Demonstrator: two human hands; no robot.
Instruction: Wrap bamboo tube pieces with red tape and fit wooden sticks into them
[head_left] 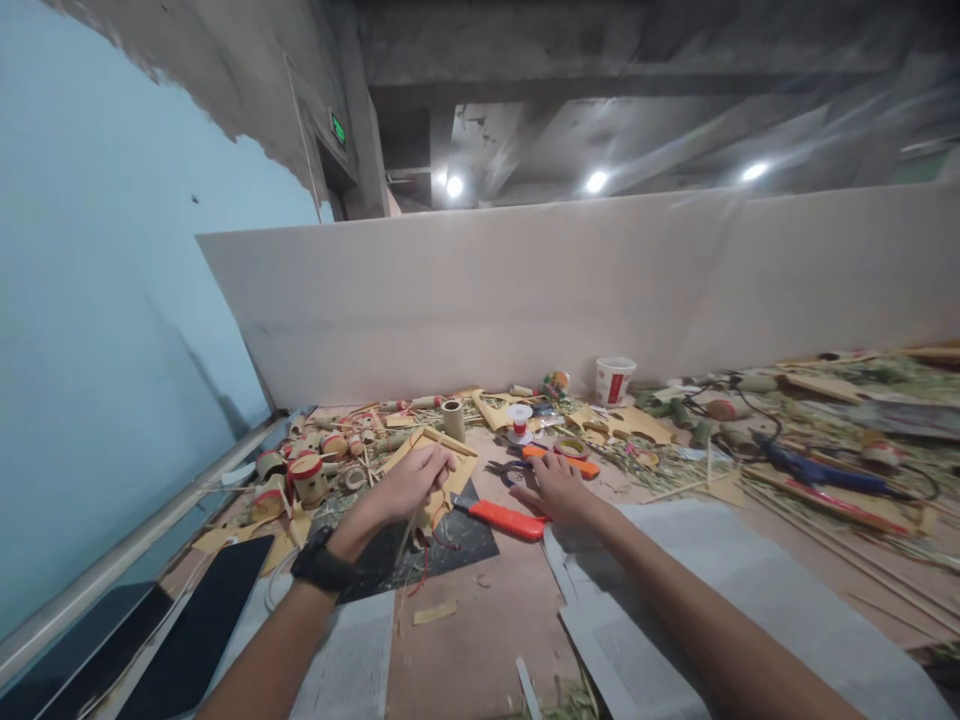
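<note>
My left hand (pixel 420 482) is closed above a dark cutting mat (pixel 465 545); what its fingers hold is hidden. A yellowish board piece (pixel 454 462) lies behind it, and red cord (pixel 426 572) trails below. My right hand (pixel 556 488) reaches out flat with fingers apart, its fingertips close to an orange tool handle (pixel 581 465) and dark-handled pliers (pixel 510 470). Between the hands lies a red-orange utility knife (pixel 506 520), its blade toward my left hand. Farther back stand a short bamboo tube (pixel 453 420) and a spool of red thread (pixel 519 424).
Several small bamboo drums (pixel 307 478) crowd the left. A paper cup (pixel 615 382) stands by the white partition (pixel 480 310). A tape roll (pixel 571 448) lies behind the orange handle. Blue glue gun (pixel 817 465) at right; paper sheets (pixel 690 580) and a dark phone-like slab (pixel 202 620) lie nearer.
</note>
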